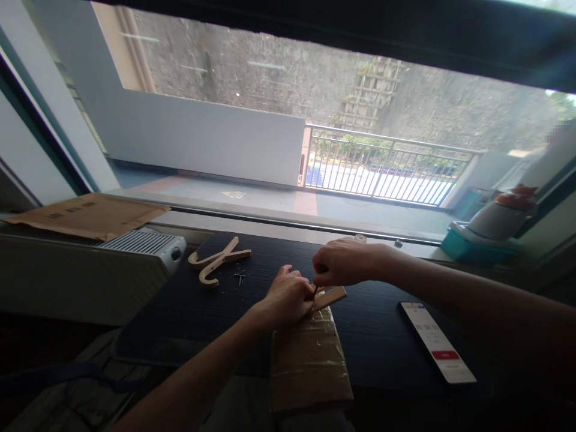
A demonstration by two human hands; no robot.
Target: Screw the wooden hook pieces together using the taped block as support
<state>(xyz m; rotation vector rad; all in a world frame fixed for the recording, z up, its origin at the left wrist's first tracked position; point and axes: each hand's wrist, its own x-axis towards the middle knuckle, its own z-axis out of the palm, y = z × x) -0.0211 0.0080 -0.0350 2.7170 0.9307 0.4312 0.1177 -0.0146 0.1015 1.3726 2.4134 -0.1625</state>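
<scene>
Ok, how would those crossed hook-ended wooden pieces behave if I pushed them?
The crossed wooden pieces look slim, so probably light; wood should stay stiff. Their hooked, branching outline suggests sliding, not rolling, across the dark table. I can't tell whether they're joined, so one might swing.

pale wood (332, 298), partly hidden, lies aslant on the far end of a taped brown box (310, 372); a thin, dark tool (315, 291) stands steeply there.

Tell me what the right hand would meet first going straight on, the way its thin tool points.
Going down, the right hand would most likely meet the wooden piece at the far end of the taped brown block, close beside the left hand; depth is unclear.
</scene>
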